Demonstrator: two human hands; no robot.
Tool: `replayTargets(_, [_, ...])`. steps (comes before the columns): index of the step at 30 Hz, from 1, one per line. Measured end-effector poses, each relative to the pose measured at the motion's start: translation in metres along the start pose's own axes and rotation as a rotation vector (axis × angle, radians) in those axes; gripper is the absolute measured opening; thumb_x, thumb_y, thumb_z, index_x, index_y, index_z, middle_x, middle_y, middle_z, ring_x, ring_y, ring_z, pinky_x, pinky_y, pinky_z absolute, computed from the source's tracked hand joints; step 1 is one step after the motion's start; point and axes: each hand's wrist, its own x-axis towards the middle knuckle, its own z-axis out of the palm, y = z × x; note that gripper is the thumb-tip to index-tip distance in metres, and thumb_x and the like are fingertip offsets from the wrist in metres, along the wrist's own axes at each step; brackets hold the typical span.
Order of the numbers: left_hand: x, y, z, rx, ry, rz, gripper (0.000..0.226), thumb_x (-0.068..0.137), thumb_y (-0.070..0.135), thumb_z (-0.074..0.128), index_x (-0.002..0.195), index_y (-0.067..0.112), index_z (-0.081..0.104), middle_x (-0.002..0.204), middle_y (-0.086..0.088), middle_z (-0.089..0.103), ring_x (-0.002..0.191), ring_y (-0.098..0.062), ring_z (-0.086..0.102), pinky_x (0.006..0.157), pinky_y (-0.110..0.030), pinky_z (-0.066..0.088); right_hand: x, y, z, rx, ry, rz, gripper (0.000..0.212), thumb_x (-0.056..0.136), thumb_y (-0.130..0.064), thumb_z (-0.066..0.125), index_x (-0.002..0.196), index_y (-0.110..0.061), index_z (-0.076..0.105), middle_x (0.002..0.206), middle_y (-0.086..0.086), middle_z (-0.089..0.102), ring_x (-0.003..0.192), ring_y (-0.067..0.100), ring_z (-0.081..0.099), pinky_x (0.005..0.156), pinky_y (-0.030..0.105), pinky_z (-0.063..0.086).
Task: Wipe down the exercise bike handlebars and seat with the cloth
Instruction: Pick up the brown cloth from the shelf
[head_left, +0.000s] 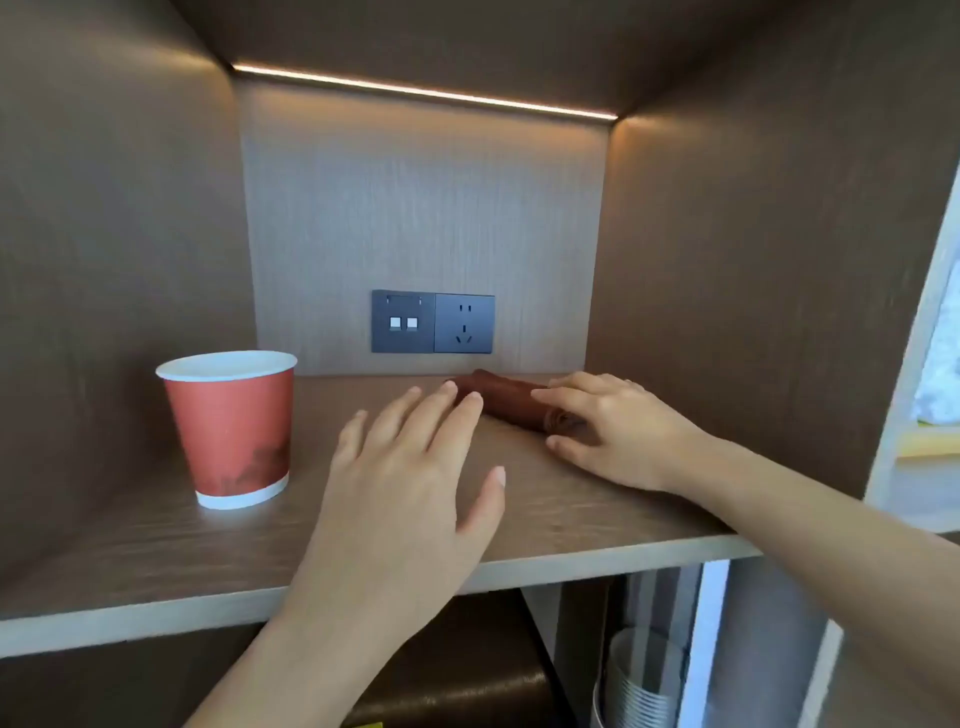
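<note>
A brown cloth (506, 400), rolled into a tight cylinder, lies at the back of a wooden shelf (156, 545) inside a cabinet niche. My right hand (618, 431) lies over the roll's right end, fingers straight on top and thumb on the shelf in front of it. My left hand (410, 467) hovers flat over the shelf with fingers spread, its fingertips at the roll's left end. No exercise bike is in view.
A red paper cup (231, 426) stands on the shelf's left side. A dark socket panel (432, 322) sits on the back wall. Brown niche walls close in left and right. Below the shelf are a dark box (467, 675) and stacked clear cups (641, 675).
</note>
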Motion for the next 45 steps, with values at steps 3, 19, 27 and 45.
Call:
replayTargets(3, [0.0,-0.002,0.002,-0.038,0.029,-0.009,0.059,0.081,0.047,0.029,0.126,0.016,0.053,0.131,-0.004,0.055,0.121,-0.027,0.05,0.097,-0.052,0.036,0.014,0.006,0.004,-0.025,-0.083,-0.002,0.055,0.089,-0.044,0.048,0.14,-0.031,0.031,0.147,-0.004,0.033,0.131,0.021,0.032,0.108,0.044,0.028])
replayTargets(19, [-0.007,-0.01,0.006,-0.004,-0.009,0.039,0.06,0.081,0.05,0.031,0.124,0.016,0.055,0.126,-0.004,0.059,0.116,-0.027,0.054,0.092,-0.049,0.034,-0.019,0.01,-0.009,0.241,-0.062,-0.077,0.032,0.084,-0.041,0.056,0.115,-0.032,0.058,0.111,-0.014,0.053,0.108,0.004,0.045,0.096,0.026,0.038])
replayTargets(27, [-0.011,-0.01,0.009,-0.043,-0.015,0.056,0.06,0.08,0.05,0.032,0.126,0.018,0.054,0.128,-0.002,0.057,0.118,-0.026,0.052,0.091,-0.043,0.028,-0.047,0.01,-0.034,0.51,-0.021,-0.133,0.024,0.08,-0.033,0.058,0.086,-0.015,0.073,0.088,-0.003,0.063,0.088,0.011,0.061,0.081,0.029,0.049])
replayTargets(45, [-0.014,-0.011,0.011,0.088,-0.011,0.111,0.059,0.082,0.05,0.031,0.121,0.016,0.059,0.126,-0.004,0.059,0.116,-0.028,0.054,0.085,-0.056,0.043,0.0,-0.013,-0.016,0.405,-0.482,-0.072,0.05,0.086,-0.054,0.047,0.129,-0.062,0.022,0.141,-0.019,0.029,0.126,0.013,0.035,0.104,0.037,0.035])
